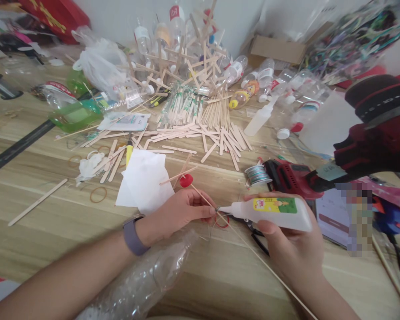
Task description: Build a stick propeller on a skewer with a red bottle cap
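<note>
My left hand (pixel 183 206), with a watch (pixel 135 233) on its wrist, pinches a thin wooden skewer (pixel 253 249) that slants from the upper left down to the lower right. Near its upper end sit a red bottle cap (pixel 186 180) and a flat wooden stick (pixel 178 176). In my right hand (pixel 296 244) is a white squeeze glue bottle (pixel 276 213) with a yellow and green label, lying sideways. Its nozzle tip meets the skewer at my left fingertips, by a small dark wrap that is too small to make out. Beneath lie a red ring (pixel 222 221) and dark-handled scissors (pixel 258 235), partly hidden.
Craft sticks (pixel 186 131), bundled skewers (pixel 216 113) and plastic bottles (pixel 235 71) crowd the back. White paper (pixel 145 178) lies left of centre. A red power drill (pixel 360 142) and a wire spool (pixel 258 175) stand right. A clear bottle (pixel 146 284) lies under my left forearm.
</note>
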A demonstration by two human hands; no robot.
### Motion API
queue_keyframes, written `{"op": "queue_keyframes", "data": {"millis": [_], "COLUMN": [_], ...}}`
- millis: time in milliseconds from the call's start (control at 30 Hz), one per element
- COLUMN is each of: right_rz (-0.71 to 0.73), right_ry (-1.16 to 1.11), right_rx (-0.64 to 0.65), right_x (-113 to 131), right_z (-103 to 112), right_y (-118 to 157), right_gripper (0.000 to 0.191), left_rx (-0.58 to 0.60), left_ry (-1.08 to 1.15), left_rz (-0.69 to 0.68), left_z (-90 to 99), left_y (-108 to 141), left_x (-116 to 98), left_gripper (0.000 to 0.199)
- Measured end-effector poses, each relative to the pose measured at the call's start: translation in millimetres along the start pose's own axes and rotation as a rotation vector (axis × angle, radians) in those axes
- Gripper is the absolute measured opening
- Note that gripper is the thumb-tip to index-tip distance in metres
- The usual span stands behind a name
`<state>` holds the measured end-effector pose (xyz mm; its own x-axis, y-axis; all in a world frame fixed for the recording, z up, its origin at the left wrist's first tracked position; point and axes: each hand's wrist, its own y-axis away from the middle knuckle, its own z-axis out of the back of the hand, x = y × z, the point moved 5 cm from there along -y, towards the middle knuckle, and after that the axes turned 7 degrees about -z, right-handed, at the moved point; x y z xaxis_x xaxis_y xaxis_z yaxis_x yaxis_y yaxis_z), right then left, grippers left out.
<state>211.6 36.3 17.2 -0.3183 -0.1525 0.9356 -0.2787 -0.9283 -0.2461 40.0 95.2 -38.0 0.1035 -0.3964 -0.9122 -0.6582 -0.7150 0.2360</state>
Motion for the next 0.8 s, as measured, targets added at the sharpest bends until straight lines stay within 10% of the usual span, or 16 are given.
{"op": "queue_keyframes", "data": {"millis": [800], "right_rz": [-0.014], "right_ry": [-0.056], "right_rx": [0.012], "right_x": [-5.4], "right_z": [-0.8], "right_y": [2.3], "right_gripper": [0.044], "left_rx": [-0.002], "left_ry": [-0.023], "left_rz": [-0.007], "left_z": [0.2], "left_y": [1.4], "left_x": [-0.6], "left_gripper": [0.011]}}
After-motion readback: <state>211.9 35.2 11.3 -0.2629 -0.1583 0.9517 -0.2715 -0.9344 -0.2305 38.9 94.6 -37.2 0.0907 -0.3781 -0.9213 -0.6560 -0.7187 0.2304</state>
